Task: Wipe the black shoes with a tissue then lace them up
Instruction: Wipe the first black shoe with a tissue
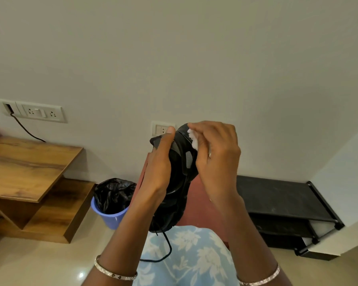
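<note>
**Shoe held on end, tissue working at its top**

The black shoe is held in the air above the lap, its long axis running from 12 to 6 o'clock, and a loose lace trails from its lower end onto the flowered cloth. The left grip clasps the shoe from the 9 o'clock side, with the thumb laid up along it. The right grip comes in from 3 o'clock, its fingers curled round a white tissue that touches the shoe's upper end at about 1 o'clock.

So the shoe lies between the two grips, and the unwiped length runs toward 6 o'clock from the tissue. The wiping stroke probably needs to travel down that axis while the left grip keeps the shoe steady. Lacing has not begun. A lined bin stands on the floor at 8 o'clock.
</note>
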A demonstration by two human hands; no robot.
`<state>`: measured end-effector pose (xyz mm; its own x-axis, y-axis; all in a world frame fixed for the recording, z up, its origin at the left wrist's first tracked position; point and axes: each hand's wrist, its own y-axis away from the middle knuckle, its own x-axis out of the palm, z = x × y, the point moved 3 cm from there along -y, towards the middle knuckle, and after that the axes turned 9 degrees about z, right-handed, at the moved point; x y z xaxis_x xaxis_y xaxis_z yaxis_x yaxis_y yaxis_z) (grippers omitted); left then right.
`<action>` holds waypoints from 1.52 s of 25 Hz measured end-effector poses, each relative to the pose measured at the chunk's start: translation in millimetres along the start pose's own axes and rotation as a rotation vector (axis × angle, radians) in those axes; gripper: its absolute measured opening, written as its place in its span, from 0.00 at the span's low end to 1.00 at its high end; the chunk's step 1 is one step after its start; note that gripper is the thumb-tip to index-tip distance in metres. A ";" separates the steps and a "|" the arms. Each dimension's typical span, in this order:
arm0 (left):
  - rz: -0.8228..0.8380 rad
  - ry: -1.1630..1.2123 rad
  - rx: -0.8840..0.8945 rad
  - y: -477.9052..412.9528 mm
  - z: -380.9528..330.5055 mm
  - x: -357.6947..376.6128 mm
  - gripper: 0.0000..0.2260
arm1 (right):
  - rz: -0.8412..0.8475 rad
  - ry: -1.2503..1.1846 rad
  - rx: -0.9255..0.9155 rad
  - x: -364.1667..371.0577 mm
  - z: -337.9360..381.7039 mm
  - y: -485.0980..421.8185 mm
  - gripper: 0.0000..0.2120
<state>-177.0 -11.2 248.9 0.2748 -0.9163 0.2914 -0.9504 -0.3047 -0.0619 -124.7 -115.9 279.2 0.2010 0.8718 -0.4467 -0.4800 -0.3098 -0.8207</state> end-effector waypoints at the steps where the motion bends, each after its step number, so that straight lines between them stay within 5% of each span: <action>1: 0.002 0.020 -0.003 -7.2 -2.7 -1.2 0.29 | 0.019 0.015 0.002 3.3 -6.5 -12.8 0.09; 7: -0.127 0.201 -0.103 -38.3 -21.1 -7.7 0.22 | -0.015 -0.067 0.041 21.2 -29.4 1.4 0.09; 15: -0.315 0.506 -0.083 -83.8 -30.3 -36.4 0.17 | 0.178 -0.136 0.222 39.8 -61.9 58.5 0.13; 19: -0.365 0.630 -0.089 -95.7 -25.7 -49.6 0.16 | 0.249 -0.049 0.262 30.7 -76.8 63.8 0.06; 23: -0.406 0.739 -0.070 -99.2 -20.9 -55.7 0.16 | 0.287 -0.247 0.425 33.7 -71.2 51.7 0.09; 38: -0.374 0.986 -0.042 -78.9 -32.6 -45.5 0.20 | 0.117 -0.158 0.094 52.1 -9.0 36.8 0.09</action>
<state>-119.3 63.1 271.6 0.3297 -0.1435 0.9331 -0.8388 -0.4981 0.2198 -124.2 -85.3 222.5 0.0068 0.8829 -0.4695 -0.5714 -0.3819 -0.7264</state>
